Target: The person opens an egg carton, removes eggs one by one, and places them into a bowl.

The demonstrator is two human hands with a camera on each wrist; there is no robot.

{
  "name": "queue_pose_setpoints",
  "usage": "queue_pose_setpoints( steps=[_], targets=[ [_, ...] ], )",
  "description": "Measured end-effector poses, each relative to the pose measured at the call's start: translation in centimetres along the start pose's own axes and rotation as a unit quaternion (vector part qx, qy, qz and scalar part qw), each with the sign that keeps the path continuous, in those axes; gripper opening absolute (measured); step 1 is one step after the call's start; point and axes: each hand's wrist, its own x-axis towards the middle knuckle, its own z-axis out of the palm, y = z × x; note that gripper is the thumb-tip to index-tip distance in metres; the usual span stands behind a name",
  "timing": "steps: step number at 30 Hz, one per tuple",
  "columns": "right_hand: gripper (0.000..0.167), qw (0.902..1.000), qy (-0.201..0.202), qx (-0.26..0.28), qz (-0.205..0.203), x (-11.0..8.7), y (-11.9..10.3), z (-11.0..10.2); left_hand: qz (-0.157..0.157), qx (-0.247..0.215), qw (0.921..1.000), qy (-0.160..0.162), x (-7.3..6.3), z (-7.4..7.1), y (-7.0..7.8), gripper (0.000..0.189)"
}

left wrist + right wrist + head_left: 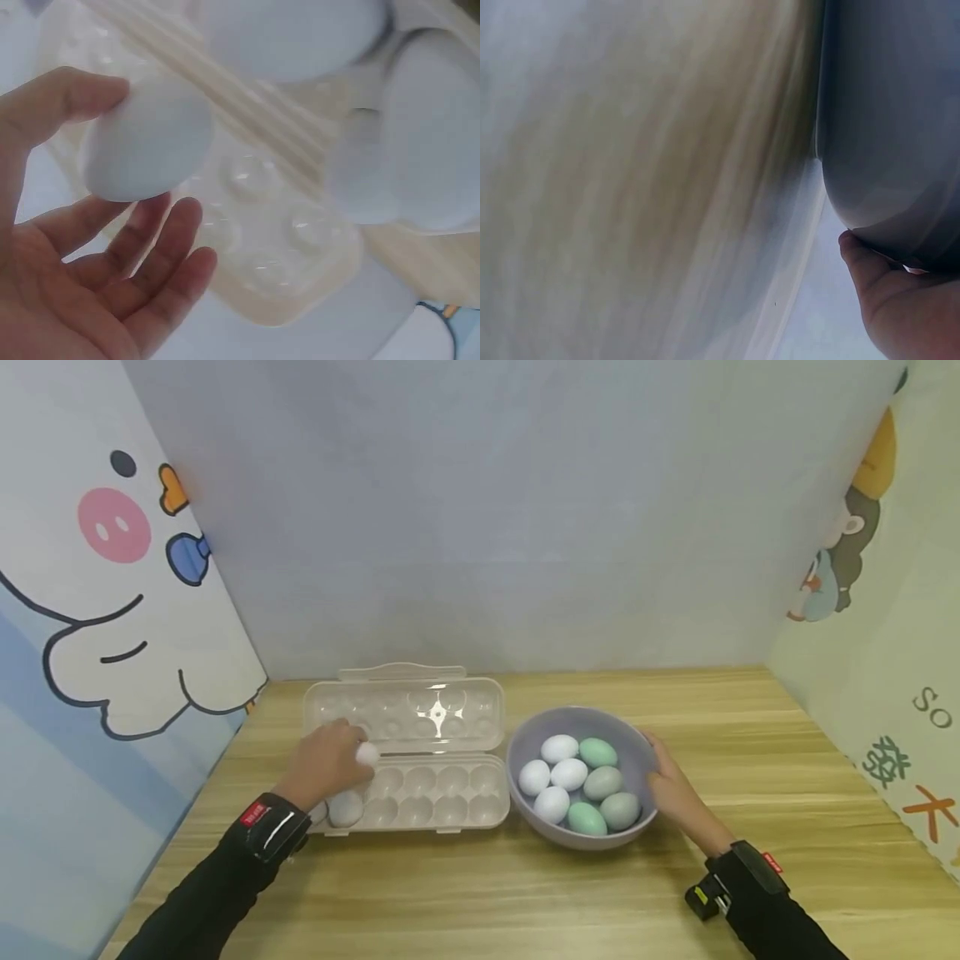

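My left hand (326, 764) pinches a white egg (150, 142) between thumb and fingers, over the left part of a clear plastic egg carton (450, 831). White eggs (346, 808) sit in the carton's left end, partly hidden by the hand; the left wrist view shows them close up. At the right, my right hand (675, 793) grips the side of a grey bowl (577, 718) at its rim. Inside the bowl lie several white, green and grey-green eggs (588, 819). The right wrist view shows the hand (907, 307) against the bowl's outer wall.
The carton's lid (405, 693) is folded back behind its base, near the rear wall (525, 527). Carton and bowl stand side by side on a wooden table (465, 902). Printed cloth panels (862, 693) border the table left and right.
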Motion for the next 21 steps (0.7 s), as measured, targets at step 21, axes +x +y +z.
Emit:
queue_pose_setpoints(
  steps=[21],
  targets=[
    [0.066,0.9997,0.012,0.009,-0.022,0.2,0.4,0.1,0.126,-0.143,0.9807,0.043,1.8,2.9,5.8,0.034]
  ],
)
